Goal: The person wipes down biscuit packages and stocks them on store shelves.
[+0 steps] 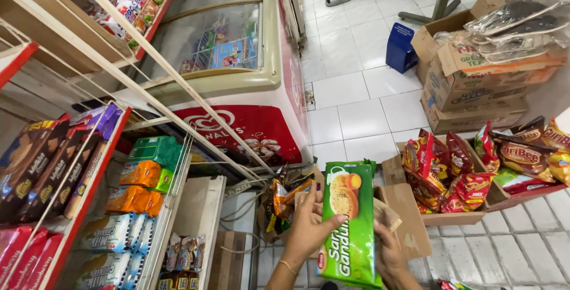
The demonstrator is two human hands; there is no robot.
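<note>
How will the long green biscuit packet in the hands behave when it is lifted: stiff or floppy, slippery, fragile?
The green biscuit packet stays straight between the left hand and right hand, so it is probably fairly stiff. Its glossy wrapper may be slippery. The biscuits pictured on it suggest fragile contents.

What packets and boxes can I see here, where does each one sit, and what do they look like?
Green biscuit packet: centre, long, held by left hand and right hand.
Red snack bags: open carton on the right.
Brown biscuit boxes: left shelf, leaning.
Orange packets: lower rack.
Stacked cardboard cartons: upper right, on the floor.
</note>
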